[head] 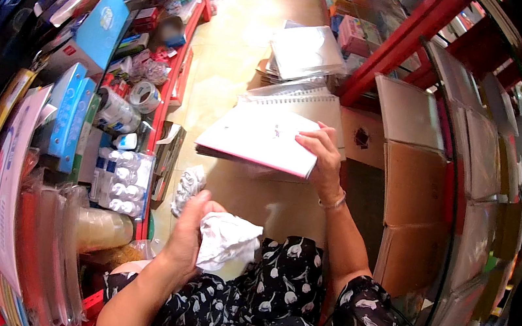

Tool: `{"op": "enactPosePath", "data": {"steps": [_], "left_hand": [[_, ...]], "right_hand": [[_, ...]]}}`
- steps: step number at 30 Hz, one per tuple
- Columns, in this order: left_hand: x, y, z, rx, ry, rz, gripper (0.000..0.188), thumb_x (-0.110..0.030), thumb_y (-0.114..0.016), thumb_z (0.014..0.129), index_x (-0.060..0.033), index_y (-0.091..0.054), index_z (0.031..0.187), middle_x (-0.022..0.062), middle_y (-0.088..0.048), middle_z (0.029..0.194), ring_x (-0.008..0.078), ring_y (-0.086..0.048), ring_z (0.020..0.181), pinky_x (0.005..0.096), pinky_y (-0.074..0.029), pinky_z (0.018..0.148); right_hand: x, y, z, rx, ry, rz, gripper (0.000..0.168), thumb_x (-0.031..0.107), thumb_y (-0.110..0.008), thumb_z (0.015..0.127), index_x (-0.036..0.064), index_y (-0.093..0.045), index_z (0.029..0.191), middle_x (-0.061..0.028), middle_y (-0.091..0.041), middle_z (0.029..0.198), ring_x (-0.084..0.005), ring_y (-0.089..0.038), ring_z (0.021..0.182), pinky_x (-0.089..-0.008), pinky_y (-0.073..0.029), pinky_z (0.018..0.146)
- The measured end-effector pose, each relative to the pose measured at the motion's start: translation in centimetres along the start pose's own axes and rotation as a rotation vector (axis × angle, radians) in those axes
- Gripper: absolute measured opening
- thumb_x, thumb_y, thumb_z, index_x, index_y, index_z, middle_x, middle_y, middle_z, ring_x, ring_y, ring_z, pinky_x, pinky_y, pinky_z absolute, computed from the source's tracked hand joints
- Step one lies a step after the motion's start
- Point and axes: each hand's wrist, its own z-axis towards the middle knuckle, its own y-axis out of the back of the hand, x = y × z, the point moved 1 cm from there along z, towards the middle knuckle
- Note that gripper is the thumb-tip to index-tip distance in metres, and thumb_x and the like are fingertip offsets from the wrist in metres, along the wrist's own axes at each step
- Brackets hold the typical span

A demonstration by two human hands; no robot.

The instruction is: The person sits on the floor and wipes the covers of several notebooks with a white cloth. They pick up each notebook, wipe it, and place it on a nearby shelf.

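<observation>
My left hand (pixel 187 238) grips a crumpled white cloth (pixel 229 242) in front of my lap. Farther out, my right hand (pixel 322 157) holds a white-covered pad or notebook (pixel 259 135) by its right end, with a pink line along the near edge. A small printed mark sits on its cover. Behind it, spiral-bound pads (pixel 306 103) lie on the floor. Beyond those rises a stack of plastic-wrapped pads (pixel 307 53), whose top one reflects the light strongly. A second crumpled white cloth or paper wad (pixel 189 188) is on the floor near my left hand.
A red-edged shelf on the left carries blue binders (pixel 67 113), tape rolls (pixel 145 97) and a pack of white-capped bottles (pixel 124 179). Dark books (pixel 169 163) lean against its base. On the right are a red shelf post (pixel 405 43) and brown cardboard boxes (pixel 414 185). The tiled floor (pixel 240 21) runs between.
</observation>
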Motion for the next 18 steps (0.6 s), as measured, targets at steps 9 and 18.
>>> {"op": "enactPosePath", "data": {"steps": [9,18], "left_hand": [[-1.4,-3.0,-0.5,0.119,-0.206,-0.045,0.049,-0.026,-0.059,0.09,0.0051,-0.046,0.125,0.015,-0.06,0.112,0.0211,-0.062,0.096,0.032,-0.051,0.084],[-2.3,-2.5,-0.5,0.076,-0.358,0.235,0.035,-0.017,-0.06,0.088,0.0075,-0.056,0.113,0.0118,-0.062,0.104,0.0157,-0.06,0.09,0.0279,-0.049,0.078]], "right_hand": [[9.8,2.3,0.1,-0.18,0.292,-0.125,0.027,0.007,-0.074,0.068,0.011,-0.065,0.093,-0.0023,-0.062,0.094,-0.0173,-0.056,0.084,-0.0427,-0.047,0.091],[11.7,3.3,-1.4,0.232,0.037,0.152,0.041,0.004,-0.068,0.073,0.004,-0.059,0.113,-0.0163,-0.059,0.119,-0.0338,-0.058,0.108,-0.046,-0.045,0.095]]}}
